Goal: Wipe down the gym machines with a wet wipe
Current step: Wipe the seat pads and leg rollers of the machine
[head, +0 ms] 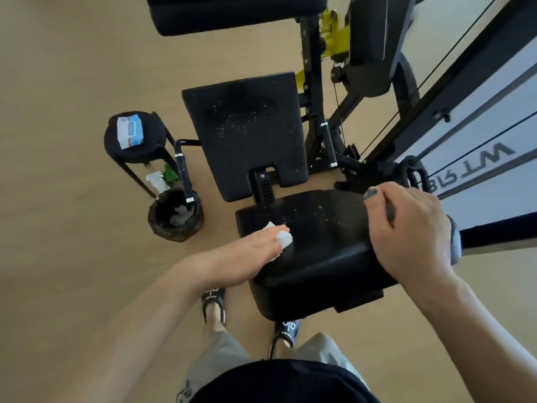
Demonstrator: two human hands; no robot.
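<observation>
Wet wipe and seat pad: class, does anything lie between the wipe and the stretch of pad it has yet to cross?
Nothing visible does. The left hand presses the wet wipe flat on the seat pad, whose speckled top ahead is bare. The right hand rests only on the pad's right edge, aside from the wipe.

Wood-tone floor (72, 68) carried the black gym machine (247, 135), a round black stool (136, 149) at left with a wipes pack (130, 132) on top, a dark bin (175, 216) just nearer.
</observation>
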